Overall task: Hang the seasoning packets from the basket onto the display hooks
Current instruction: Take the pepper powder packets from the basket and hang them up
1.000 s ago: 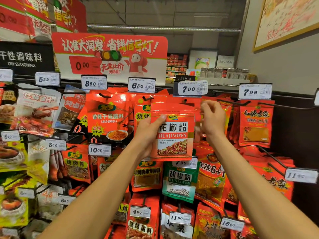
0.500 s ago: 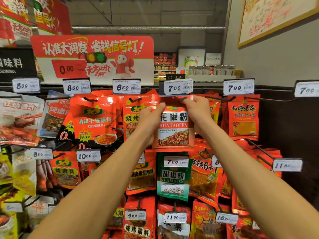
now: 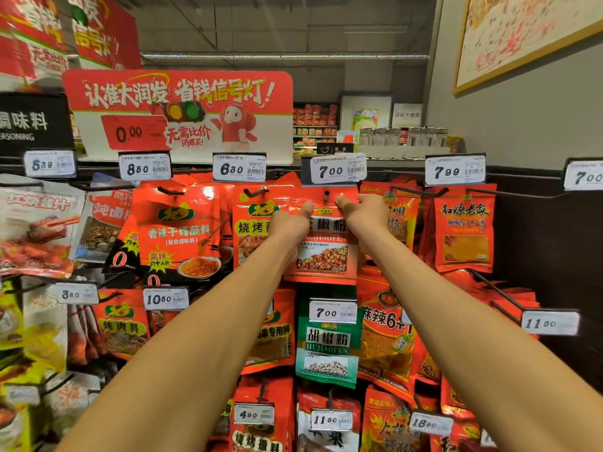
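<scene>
The red seasoning packet (image 3: pixel 321 247) is hanging directly below the 7.00 price tag (image 3: pixel 333 169), its top edge raised to the dark hook tip (image 3: pixel 326 195) that is poking out just under that tag. Left of the tag, a row of other tags is running along the rail: 8.50 (image 3: pixel 144 167) and 6.30 (image 3: pixel 239 168), each above its own orange-red packets. Below and left of the 7.00 tag, the left hand (image 3: pixel 289 225) is reaching up and pinching the packet's upper left corner, thumb lying on the front face and the other fingers tucked behind, out of sight. The packet's printed face is showing between the two hands, with the red-pepper picture at its lower half hanging free below the wrists. Just below and right of the tag, the right hand (image 3: pixel 364 212) is gripping the upper right corner the same way, thumb pressing on the front beside the hook tip, fingers curled behind the packet. Farther below the tag, a green packet (image 3: pixel 328 349) is hanging under a second 7.00 label (image 3: pixel 332 311). Right of the 7.00 tag, the 7.99 tag (image 3: pixel 454 171) is sitting above more red packets.
</scene>
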The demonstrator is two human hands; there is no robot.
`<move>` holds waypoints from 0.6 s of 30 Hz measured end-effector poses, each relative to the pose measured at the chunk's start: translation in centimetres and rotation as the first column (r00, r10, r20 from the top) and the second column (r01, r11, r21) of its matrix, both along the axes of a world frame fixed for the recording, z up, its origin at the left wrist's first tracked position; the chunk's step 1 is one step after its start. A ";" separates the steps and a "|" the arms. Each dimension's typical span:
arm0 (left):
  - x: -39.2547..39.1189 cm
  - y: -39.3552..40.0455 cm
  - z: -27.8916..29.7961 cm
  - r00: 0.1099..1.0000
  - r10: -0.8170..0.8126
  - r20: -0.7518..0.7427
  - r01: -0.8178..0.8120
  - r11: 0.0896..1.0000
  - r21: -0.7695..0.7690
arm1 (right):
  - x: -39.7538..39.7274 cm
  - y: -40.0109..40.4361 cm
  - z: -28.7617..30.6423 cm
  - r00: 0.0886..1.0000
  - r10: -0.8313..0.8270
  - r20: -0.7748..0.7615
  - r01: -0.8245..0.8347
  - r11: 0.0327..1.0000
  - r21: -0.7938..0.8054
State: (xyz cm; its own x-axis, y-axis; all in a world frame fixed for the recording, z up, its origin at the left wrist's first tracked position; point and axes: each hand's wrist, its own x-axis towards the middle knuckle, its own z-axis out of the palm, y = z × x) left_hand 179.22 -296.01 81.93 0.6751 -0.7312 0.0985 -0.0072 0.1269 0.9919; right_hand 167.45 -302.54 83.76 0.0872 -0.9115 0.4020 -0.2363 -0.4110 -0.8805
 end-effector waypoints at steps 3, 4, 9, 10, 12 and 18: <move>0.4 -1.2 0.9 1.000 -0.008 -0.029 0.008 1.000 0.024 | 0.7 -1.1 0.3 0.999 -0.023 -0.023 0.024 0.999 0.035; 0.4 -1.4 1.1 0.999 -0.019 -0.046 0.021 0.999 0.035 | 0.8 -1.3 0.4 0.999 -0.019 -0.027 0.020 0.998 0.055; 0.6 -1.5 0.9 0.999 -0.035 0.033 0.033 0.998 0.048 | 0.7 -2.6 0.5 0.998 0.057 0.020 -0.059 0.986 0.156; 0.7 -1.2 0.5 0.998 -0.044 0.052 0.043 0.999 0.032 | 0.2 -2.5 0.1 0.996 0.073 0.048 -0.080 0.982 0.170; 1.1 0.0 -0.5 0.994 -0.045 0.104 0.042 0.999 0.030 | -1.2 -2.1 -1.1 0.994 0.080 0.081 -0.093 0.981 0.169; 2.8 6.6 -3.6 0.955 0.009 0.297 0.013 0.997 -0.074 | -6.5 2.7 -4.3 0.998 0.001 0.055 0.003 0.997 -0.072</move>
